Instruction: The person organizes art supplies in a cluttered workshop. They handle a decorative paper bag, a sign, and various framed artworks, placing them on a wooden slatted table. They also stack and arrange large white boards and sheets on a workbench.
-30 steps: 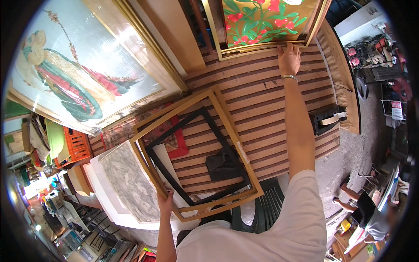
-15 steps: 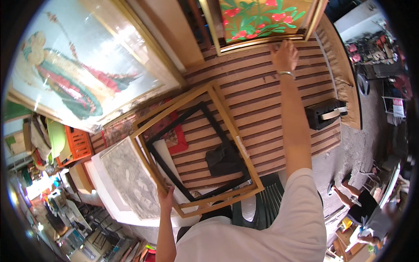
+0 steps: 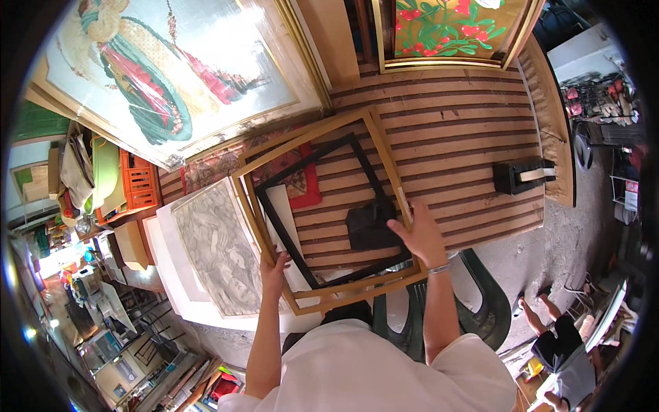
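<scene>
We are gripping a gold frame over the slatted table, our left hand pinching its left rail and our right hand its right rail, near a pale label too small for reading. One black frame is showing inside its outline; two framed pictures are resting beyond; a green chair is standing on grey floor.

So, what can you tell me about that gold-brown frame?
The gold-brown frame is a wooden-looking rectangle with an open middle and a pale strip along its right side. It sits askew over the slatted table, with a black frame showing within its opening. The left hand grips its left side, the right hand its right.
</scene>
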Tool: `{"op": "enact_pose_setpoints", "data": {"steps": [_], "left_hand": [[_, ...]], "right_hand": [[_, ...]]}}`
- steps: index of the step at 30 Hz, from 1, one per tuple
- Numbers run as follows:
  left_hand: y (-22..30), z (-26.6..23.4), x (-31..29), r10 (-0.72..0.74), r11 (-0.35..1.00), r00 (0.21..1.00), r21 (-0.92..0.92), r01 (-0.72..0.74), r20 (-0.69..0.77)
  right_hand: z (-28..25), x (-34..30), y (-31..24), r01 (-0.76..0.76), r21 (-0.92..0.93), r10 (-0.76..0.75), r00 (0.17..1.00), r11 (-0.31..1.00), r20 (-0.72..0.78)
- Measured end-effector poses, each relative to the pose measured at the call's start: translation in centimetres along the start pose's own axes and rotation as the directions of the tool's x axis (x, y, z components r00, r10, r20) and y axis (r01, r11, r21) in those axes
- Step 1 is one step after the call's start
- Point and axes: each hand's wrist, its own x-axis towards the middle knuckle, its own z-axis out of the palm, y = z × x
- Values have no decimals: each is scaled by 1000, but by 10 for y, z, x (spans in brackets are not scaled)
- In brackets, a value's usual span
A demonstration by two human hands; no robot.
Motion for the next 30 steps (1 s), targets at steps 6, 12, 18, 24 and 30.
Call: {"op": "enact_pose_setpoints", "data": {"steps": [6, 12, 18, 24, 30], "left_hand": [[-21, -16, 9, -160, 940, 978, -282, 193, 136], [-48, -35, 45, -154, 938, 937, -253, 238, 312], [-45, -35, 57, -110, 935, 896, -261, 241, 431], [-43, -29, 48, -35, 955, 915, -255, 149, 402], [-42, -14, 44, -92, 951, 894, -227, 209, 438]], "right_hand": [[38, 1, 19, -41, 21, 45, 983, 999, -178], [50, 1, 21, -147, 50, 148, 989, 988, -9], [33, -2, 5, -221, 61, 218, 975, 973, 41], [28, -13, 17, -235, 58, 232, 971, 970, 62], [23, -24, 35, -188, -28, 188, 982, 982, 18]]}}
